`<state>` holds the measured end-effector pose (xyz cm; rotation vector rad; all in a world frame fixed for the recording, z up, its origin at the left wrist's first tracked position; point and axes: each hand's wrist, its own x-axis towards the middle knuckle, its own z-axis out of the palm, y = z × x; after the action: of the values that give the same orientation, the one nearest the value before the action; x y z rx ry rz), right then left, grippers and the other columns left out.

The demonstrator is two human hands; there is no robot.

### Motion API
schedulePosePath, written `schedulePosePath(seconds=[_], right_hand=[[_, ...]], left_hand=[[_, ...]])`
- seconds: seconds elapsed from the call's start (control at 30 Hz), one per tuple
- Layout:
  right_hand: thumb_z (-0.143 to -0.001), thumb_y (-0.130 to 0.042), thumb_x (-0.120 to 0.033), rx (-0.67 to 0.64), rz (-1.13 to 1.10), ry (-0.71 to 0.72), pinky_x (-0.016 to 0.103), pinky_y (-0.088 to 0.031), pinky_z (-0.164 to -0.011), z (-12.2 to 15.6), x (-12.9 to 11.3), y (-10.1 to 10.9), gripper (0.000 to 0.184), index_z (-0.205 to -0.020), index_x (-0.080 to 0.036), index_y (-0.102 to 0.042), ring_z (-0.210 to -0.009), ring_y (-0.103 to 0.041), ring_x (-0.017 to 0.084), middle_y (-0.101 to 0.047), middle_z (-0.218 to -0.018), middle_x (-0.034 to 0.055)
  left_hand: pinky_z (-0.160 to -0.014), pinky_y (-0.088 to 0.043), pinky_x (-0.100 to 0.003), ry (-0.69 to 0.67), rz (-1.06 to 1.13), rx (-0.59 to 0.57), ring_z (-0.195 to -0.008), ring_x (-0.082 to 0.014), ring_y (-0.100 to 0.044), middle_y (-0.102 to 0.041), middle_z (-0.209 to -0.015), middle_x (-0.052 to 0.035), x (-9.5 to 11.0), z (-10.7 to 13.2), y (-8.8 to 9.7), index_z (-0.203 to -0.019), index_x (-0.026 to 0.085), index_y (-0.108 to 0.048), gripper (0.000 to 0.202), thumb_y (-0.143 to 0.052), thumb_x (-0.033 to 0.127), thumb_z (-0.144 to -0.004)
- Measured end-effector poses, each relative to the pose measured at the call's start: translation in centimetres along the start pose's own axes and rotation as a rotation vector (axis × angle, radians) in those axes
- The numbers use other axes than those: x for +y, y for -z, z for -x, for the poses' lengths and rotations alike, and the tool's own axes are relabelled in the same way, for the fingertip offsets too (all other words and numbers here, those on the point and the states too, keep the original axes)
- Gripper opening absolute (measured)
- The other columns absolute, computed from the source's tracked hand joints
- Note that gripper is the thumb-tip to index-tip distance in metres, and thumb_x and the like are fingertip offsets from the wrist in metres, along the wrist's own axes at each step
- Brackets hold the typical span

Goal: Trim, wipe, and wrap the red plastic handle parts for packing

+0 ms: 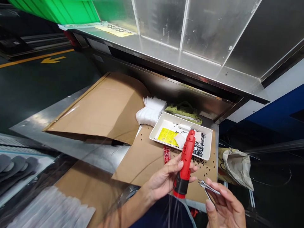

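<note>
**Q:** State of the hands?

**A:** Both are raised over the worktop (71, 139), and both are closed on something. The left hand (163, 177) wraps the grip of a red cordless screwdriver (184, 167), which stands nearly upright with its nose tilted toward the tray. The right hand (225, 205) pinches a pair of steel tweezers (209, 187), their tips just beside the left hand's fingers. Whether the tips hold anything is too small to tell.

**Q:** What lies nearby?

**A:** Beneath the screwdriver is a cardboard sheet (142, 161), dotted with small black bits (204, 167). A white tray (156, 134) sits on it, holding a yellow card (167, 136) and more black bits. A small red circuit board (167, 154) lies on the cardboard, just left of the screwdriver. Behind the tray are a stack of white plastic strips (150, 110) and a green pouch (182, 113).

**Q:** Step in hand?

**A:** Judged from the grip, this is close handling at the screwdriver, with tool in one hand and tweezers in the other.

**Q:** What does the next move call for?

**A:** Fine tweezer work would need the left hand steady and the tips clear of its fingers.
</note>
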<state>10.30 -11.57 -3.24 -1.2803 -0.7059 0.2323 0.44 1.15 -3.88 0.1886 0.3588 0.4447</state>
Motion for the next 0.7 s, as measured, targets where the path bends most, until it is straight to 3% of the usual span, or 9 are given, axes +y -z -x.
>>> schedulePosePath(seconds=[0.1, 0.2, 0.3, 0.4, 0.47, 0.53, 0.6, 0.7], right_hand=[[-0.09, -0.068, -0.019, -0.018, -0.011, -0.003, 0.031, -0.062, -0.081, 0.2, -0.2, -0.2, 0.019, -0.106, -0.021, -0.06, -0.097, -0.072, 0.019, -0.072, -0.101, 0.0046], [-0.089, -0.069, -0.021, -0.018, -0.004, -0.041, 0.033, -0.062, -0.079, 0.6, -0.2, -0.2, 0.022, -0.108, -0.021, -0.058, -0.092, -0.074, 0.021, -0.074, -0.098, 0.0051], [-0.088, -0.071, -0.021, 0.0, 0.019, -0.074, 0.032, -0.062, -0.079, 0.8, -0.1, 0.1, 0.029, -0.114, -0.02, -0.058, -0.089, -0.075, 0.021, -0.076, -0.097, 0.0062], [-0.088, -0.07, -0.02, 0.006, 0.06, -0.051, 0.032, -0.062, -0.079, 0.8, -0.2, 0.3, 0.024, -0.11, -0.019, -0.059, -0.089, -0.075, 0.021, -0.076, -0.098, 0.0062], [-0.089, -0.069, -0.019, -0.001, 0.075, -0.023, 0.033, -0.062, -0.078, 0.7, -0.3, 0.3, 0.021, -0.107, -0.019, -0.058, -0.089, -0.075, 0.021, -0.076, -0.098, 0.006], [-0.089, -0.068, -0.018, -0.001, 0.061, 0.002, 0.033, -0.063, -0.076, 0.7, -0.4, 0.3, 0.02, -0.105, -0.019, -0.057, -0.088, -0.075, 0.02, -0.076, -0.097, 0.0053], [-0.089, -0.068, -0.017, 0.011, 0.037, 0.024, 0.032, -0.063, -0.077, 0.6, -0.4, 0.2, 0.018, -0.103, -0.019, -0.057, -0.089, -0.075, 0.02, -0.075, -0.096, 0.0043], [-0.09, -0.067, -0.019, -0.002, 0.035, 0.088, 0.035, -0.064, -0.073, 0.6, 0.2, 0.4, 0.016, -0.103, -0.019, -0.058, -0.087, -0.075, 0.022, -0.075, -0.093, 0.0054]], left_hand=[[-0.089, -0.057, -0.036, -0.01, 0.026, 0.04, -0.098, -0.0221, -0.072, -0.076, -0.086, -0.0032, -0.6, -0.3, 0.2, -0.107, 0.017, -0.067, 0.028, -0.074, 0.021, -0.081], [-0.081, -0.057, -0.03, 0.026, 0.024, 0.034, -0.096, -0.0214, -0.072, -0.076, -0.096, -0.0062, -0.4, -0.2, -0.3, -0.111, 0.017, -0.067, 0.026, -0.067, 0.029, -0.087], [-0.08, -0.056, -0.03, 0.076, -0.018, -0.032, -0.102, -0.0222, -0.071, -0.072, -0.116, -0.0137, 0.0, 0.1, -1.1, -0.131, 0.018, -0.059, 0.041, -0.058, 0.034, -0.093], [-0.085, -0.054, -0.03, 0.06, -0.078, -0.075, -0.107, -0.0218, -0.069, -0.07, -0.122, -0.0126, 0.1, 0.5, -1.5, -0.148, 0.025, -0.041, 0.062, -0.062, 0.025, -0.09], [-0.084, -0.054, -0.027, 0.034, -0.107, -0.064, -0.102, -0.0197, -0.071, -0.071, -0.121, -0.0117, 0.0, 0.6, -1.4, -0.15, 0.025, -0.037, 0.072, -0.069, 0.022, -0.086], [-0.078, -0.054, -0.022, 0.005, -0.096, -0.051, -0.092, -0.0158, -0.072, -0.073, -0.115, -0.0103, -0.2, 0.5, -1.2, -0.146, 0.023, -0.045, 0.072, -0.076, 0.023, -0.08], [-0.082, -0.055, -0.023, -0.018, -0.037, -0.055, -0.087, -0.0138, -0.072, -0.075, -0.106, -0.0079, -0.4, 0.4, -1.0, -0.136, 0.019, -0.057, 0.064, -0.081, 0.024, -0.076], [-0.099, -0.053, -0.039, -0.007, 0.046, -0.072, -0.101, -0.0203, -0.07, -0.074, -0.11, -0.0079, -0.6, 0.3, -1.1, -0.126, 0.018, -0.066, 0.05, -0.079, 0.025, -0.078]])
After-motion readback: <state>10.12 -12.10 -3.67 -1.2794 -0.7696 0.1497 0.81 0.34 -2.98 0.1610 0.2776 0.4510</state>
